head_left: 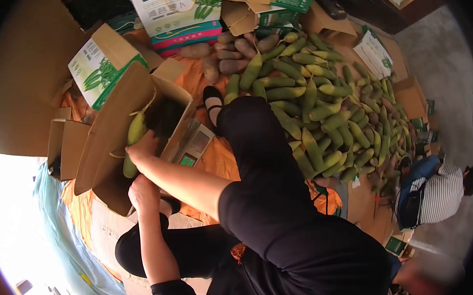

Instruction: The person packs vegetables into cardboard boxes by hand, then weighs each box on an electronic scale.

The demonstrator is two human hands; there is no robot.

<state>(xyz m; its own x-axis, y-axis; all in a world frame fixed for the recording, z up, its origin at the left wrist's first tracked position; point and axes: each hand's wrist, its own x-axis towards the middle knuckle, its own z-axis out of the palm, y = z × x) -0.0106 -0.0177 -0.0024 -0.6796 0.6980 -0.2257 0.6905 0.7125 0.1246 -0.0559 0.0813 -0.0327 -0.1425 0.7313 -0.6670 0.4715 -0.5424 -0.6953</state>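
A green radish (pixel 136 129) lies over an open cardboard box (pixel 105 136), its thin stalk pointing up. Another green piece (pixel 129 167) shows just below my fingers; whether it is the same radish I cannot tell. My right hand (pixel 144 146) is closed around the radish's side. Just below, near the lower green end, my left hand (pixel 144 193) is curled closed; its fingertips and anything in them are hidden. The box's dark inside holds more shapes that are hard to make out.
A large pile of green radishes (pixel 321 108) spreads at centre right, with purplish ones (pixel 233 66) at its top. Printed boxes (pixel 180 14) stand behind. A scale (pixel 195 145) sits beside the open box. A person in a striped top (pixel 440 194) is at the right.
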